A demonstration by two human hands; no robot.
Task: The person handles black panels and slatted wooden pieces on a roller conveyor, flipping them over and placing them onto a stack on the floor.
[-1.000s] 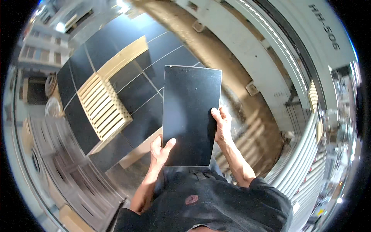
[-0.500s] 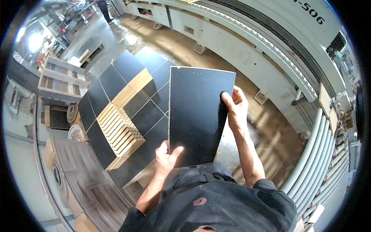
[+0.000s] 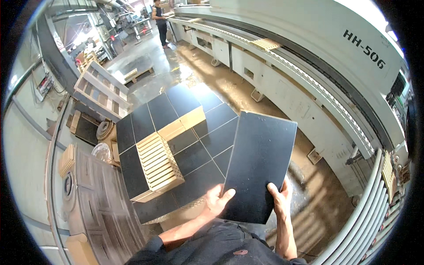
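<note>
A rectangular black panel (image 3: 261,163) with a pale thin edge is held up in front of my body, tilted away from me. My left hand (image 3: 217,201) grips its lower left edge, the thumb on the black face and the fingers behind. On the opposite edge, my right hand (image 3: 281,194) holds it the same way, thumb on top. Beyond the panel, to the left, lie stacks of similar black panels (image 3: 190,157) set side by side. A pile of light wooden slotted pieces (image 3: 159,161) rests on them, beside a flat wooden strip (image 3: 182,123).
A long grey machine (image 3: 300,97) runs along the right side. Grey rollers (image 3: 362,221) stand at the lower right. Wooden pallets (image 3: 99,90) and a stack of panelled brown boards (image 3: 104,198) are on the left. Another person (image 3: 160,24) stands far off by the machine.
The panel has moved right and lower in view. My right hand has slid down its edge toward the near end. The view has tilted up, showing more of the far machine and the other person.
</note>
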